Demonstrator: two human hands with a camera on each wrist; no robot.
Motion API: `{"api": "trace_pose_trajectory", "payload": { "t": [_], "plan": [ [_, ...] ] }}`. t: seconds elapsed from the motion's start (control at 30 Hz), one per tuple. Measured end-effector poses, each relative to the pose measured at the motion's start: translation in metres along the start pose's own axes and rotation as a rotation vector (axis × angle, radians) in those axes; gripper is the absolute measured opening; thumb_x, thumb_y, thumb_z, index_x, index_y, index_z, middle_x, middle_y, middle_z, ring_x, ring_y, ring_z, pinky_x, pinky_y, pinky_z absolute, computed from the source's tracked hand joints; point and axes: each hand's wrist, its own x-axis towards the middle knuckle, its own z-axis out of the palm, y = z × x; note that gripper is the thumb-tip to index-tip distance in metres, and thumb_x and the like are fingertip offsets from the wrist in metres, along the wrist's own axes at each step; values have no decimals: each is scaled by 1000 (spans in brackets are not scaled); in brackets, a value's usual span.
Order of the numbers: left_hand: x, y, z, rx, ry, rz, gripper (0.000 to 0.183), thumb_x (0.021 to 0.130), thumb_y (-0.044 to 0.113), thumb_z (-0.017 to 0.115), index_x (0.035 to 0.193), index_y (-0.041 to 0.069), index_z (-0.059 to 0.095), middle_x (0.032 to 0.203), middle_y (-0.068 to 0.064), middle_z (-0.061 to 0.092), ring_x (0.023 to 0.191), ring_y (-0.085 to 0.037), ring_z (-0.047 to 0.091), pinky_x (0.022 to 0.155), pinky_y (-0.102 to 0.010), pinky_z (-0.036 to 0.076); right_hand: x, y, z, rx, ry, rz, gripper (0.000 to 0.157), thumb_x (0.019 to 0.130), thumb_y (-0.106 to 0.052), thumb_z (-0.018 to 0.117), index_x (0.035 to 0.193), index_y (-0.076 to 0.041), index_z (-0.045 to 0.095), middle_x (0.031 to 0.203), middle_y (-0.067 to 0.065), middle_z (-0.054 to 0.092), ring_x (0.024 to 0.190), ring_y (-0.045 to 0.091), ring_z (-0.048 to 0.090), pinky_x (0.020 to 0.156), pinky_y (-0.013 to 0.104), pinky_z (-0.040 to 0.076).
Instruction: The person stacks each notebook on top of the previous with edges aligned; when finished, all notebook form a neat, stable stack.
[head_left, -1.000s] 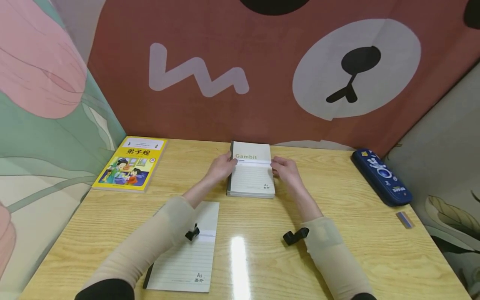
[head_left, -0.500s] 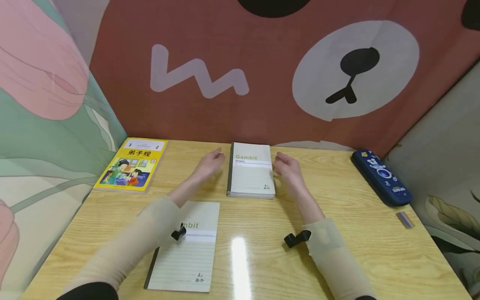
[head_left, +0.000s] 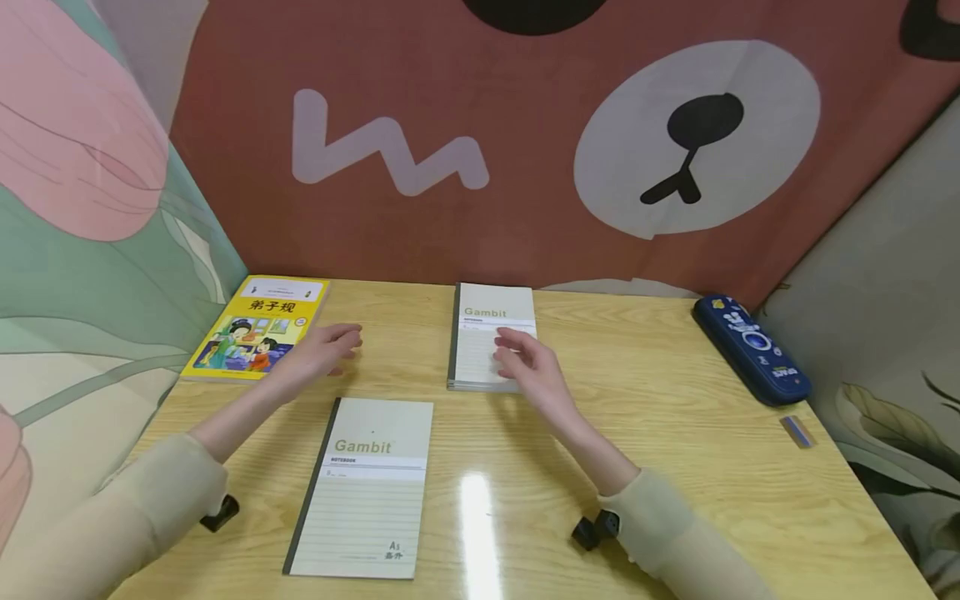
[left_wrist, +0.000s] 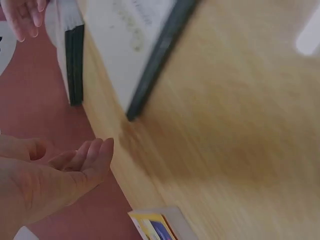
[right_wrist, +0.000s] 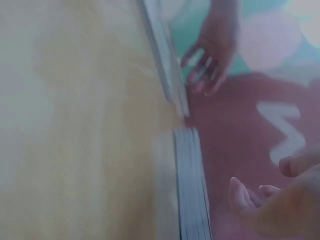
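Note:
A small stack of Gambit notebooks with dark spines lies squared up near the back of the table. Over its right side hovers my right hand, fingers loosely bent and holding nothing. A single Gambit notebook lies flat closer to me, left of the middle. My left hand is in the air beyond that notebook's far edge, beside the yellow picture book, with nothing in its fingers. In the left wrist view the relaxed fingers show above the table. The right wrist view shows the stack's layered edge near the right hand.
A dark blue pencil case rests at the right end of the table, with a small striped eraser in front of it. A reddish wall with a cartoon print rises behind the table's back edge.
Both hands have let go of the stack's sides. The left hand has moved left toward the yellow book, uncovering the single notebook; the right hand has shifted left over the stack.

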Motion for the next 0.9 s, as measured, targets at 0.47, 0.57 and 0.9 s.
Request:
{"api": "trace_pose_trajectory", "payload": {
  "t": [0.47,0.57,0.9],
  "plan": [
    [-59,-21,11,56,-2,-187,62,113,35,28,153,-12,32,142,-37,44,118,-44,56,80,-41,65,-72,-7,58,119,-373,193,63,108,-29,52,157,4,32,162,32,33,146,47,42,105,53,54],
    [-66,-25,15,-6,-42,-231,65,113,37,25,155,-12,27,147,-40,37,124,-47,53,81,-40,64,-82,-12,66,207,-373,258,68,107,-34,53,159,2,28,164,31,27,150,47,34,106,57,53],
    [-74,-28,21,-65,-94,-310,70,112,44,25,154,-11,27,139,-37,39,116,-40,51,79,-39,64,-96,-22,87,325,-338,341,71,107,-32,52,162,1,21,168,32,13,157,50,13,106,67,49]
  ]
}}
